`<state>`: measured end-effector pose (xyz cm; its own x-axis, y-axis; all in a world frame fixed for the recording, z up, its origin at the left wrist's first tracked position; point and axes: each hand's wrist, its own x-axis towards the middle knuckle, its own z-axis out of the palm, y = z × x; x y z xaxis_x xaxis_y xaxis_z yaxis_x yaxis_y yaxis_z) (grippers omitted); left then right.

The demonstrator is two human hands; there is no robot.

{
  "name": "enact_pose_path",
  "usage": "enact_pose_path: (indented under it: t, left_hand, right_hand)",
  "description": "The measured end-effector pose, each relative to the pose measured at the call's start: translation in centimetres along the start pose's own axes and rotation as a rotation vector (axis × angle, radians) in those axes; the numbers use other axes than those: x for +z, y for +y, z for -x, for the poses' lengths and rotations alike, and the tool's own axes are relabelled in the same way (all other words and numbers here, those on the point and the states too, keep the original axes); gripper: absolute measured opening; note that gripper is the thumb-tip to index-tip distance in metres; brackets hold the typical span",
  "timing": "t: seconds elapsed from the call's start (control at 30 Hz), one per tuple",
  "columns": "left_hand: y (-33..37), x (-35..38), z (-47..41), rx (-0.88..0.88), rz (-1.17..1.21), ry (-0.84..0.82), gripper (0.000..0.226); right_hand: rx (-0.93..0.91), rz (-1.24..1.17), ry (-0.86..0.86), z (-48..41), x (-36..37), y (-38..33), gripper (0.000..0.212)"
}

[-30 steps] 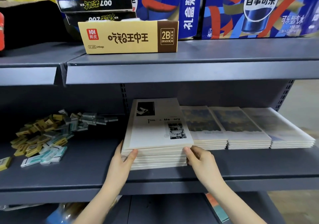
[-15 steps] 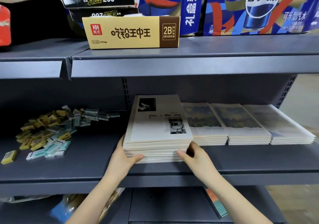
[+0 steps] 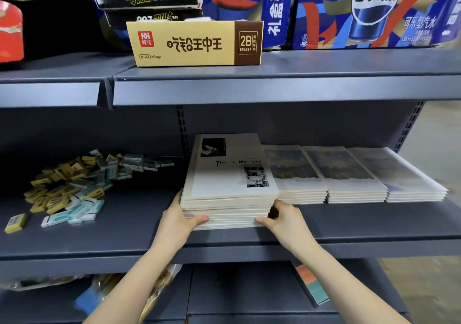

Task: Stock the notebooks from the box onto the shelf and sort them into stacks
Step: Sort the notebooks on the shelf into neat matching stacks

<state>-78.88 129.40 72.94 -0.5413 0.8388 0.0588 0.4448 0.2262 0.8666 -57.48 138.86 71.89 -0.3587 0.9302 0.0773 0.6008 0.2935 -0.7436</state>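
Tall notebook stack (image 3: 229, 199) sits on the middle shelf (image 3: 361, 226), front edge near the lip. The left hand (image 3: 179, 221) grips its left corner, the right hand (image 3: 284, 220) its right corner; fingers curled round the sides, thumbs on the front. Three lower stacks (image 3: 349, 176) just beside, right. Loose erasers (image 3: 72, 189) left.

Cream notebook stack (image 3: 230, 199) with black-and-white photos; neighbouring notebooks (image 3: 294, 171) show a blurry, perhaps blue-yellow print; grey shelf (image 3: 349, 224); yellow-brown eraser box (image 3: 197, 43).
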Motion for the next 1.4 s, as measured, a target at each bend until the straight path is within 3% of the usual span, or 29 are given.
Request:
enact_pose_path:
  t: [0.27, 0.43, 0.63, 0.73, 0.83, 1.0, 1.2, 1.4]
  left_hand:
    - [-0.4, -0.4, -0.2, 0.008, -0.024, -0.052, 0.083]
    - [-0.6, -0.3, -0.1, 0.003, -0.046, -0.055, 0.074]
    - [-0.6, -1.1, -0.4, 0.045, 0.029, -0.066, 0.072]
    - [-0.6, -1.6, -0.4, 0.134, 0.071, -0.023, 0.071]
    - [-0.5, -2.2, -0.8, 0.187, 0.067, -0.014, 0.071]
    - [-0.4, -2.6, -1.2, 0.243, -0.06, -0.045, 0.066]
    - [-0.8, -2.4, -1.3, 0.28, -0.129, -0.04, 0.064]
    - [-0.4, -2.4, -1.2, 0.291, -0.206, -0.049, 0.081]
  right_hand:
    - [-0.031, -0.06, 0.001, 1.3, 0.6, -1.2, 0.025]
    - [-0.057, -0.018, 0.008, 1.8, 1.0, -1.6, 0.033]
    - [-0.065, 0.079, 0.059, 1.5, 0.2, -1.6, 0.022]
    - [-0.104, 0.101, 0.203, 1.5, -0.5, -1.8, 0.028]
    - [-0.165, 0.149, 0.273, 1.3, -1.2, -2.1, 0.053]
    - [-0.212, 0.121, 0.164, 0.6, -1.5, -2.4, 0.052]
    - [-0.223, 0.102, 0.18, 0.5, -1.0, -2.3, 0.049]
    - [-0.223, 0.142, 0.16, 0.5, -1.6, -2.7, 0.051]
